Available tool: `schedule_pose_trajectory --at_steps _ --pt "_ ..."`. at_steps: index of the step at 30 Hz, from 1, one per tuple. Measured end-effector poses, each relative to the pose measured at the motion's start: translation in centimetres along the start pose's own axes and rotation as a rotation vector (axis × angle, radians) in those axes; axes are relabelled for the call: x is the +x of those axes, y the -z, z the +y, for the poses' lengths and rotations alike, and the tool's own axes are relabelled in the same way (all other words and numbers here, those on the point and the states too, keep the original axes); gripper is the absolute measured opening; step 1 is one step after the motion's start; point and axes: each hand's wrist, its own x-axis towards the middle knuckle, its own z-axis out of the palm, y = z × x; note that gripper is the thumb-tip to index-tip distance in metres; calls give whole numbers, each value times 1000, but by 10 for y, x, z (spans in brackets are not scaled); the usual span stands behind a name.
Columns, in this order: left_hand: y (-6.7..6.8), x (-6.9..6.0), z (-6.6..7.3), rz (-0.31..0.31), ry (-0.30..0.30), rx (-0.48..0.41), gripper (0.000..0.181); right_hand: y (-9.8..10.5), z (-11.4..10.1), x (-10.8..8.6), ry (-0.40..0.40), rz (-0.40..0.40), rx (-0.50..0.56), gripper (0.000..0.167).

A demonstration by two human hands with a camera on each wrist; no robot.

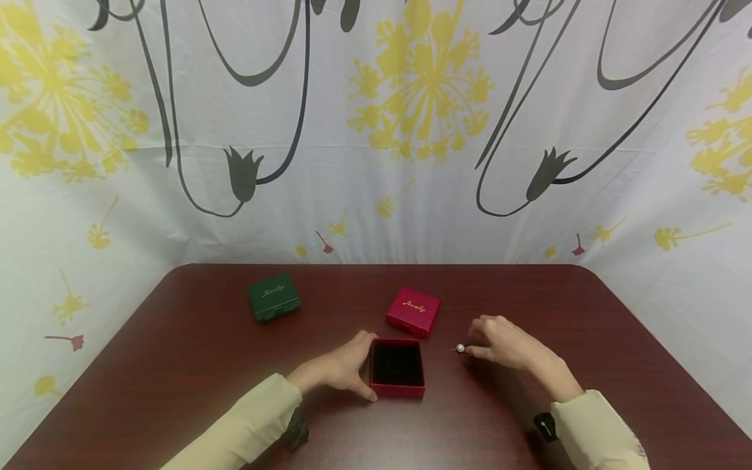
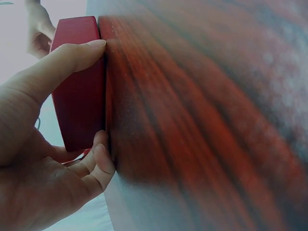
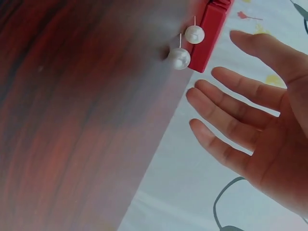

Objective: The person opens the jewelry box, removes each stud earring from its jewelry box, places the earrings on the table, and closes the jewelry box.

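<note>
My left hand (image 1: 336, 367) holds an open red box (image 1: 397, 391) by its left side; black lining shows inside it. In the left wrist view the thumb presses on one wall of the box (image 2: 79, 103) and the other fingers curl round an end. Two pearl stud earrings (image 3: 179, 58), with thin metal pins, lie on the table in the right wrist view. Beside them my right hand (image 3: 262, 110) has its fingers spread, apart from the pearls and holding nothing. In the head view a pearl (image 1: 461, 348) shows just left of the right hand's (image 1: 502, 341) fingertips.
Behind the open box sits a closed red box (image 1: 414, 312) with gold "Jewelry" lettering. A closed green box (image 1: 273, 297) with similar lettering stands at the back left. The dark wooden table (image 1: 176, 365) ends at a patterned curtain (image 1: 376, 228).
</note>
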Motion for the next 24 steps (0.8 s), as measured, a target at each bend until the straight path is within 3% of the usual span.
schedule_pose_trajectory --at_steps 5,11,24 --pt "0 1 -1 4 1 2 91 -1 -4 5 11 51 -17 20" --pt "-1 1 -1 19 -21 13 92 -2 -10 15 6 65 -28 24" --pt "-1 1 -1 14 -10 1 90 -6 -27 45 40 78 -69 32"
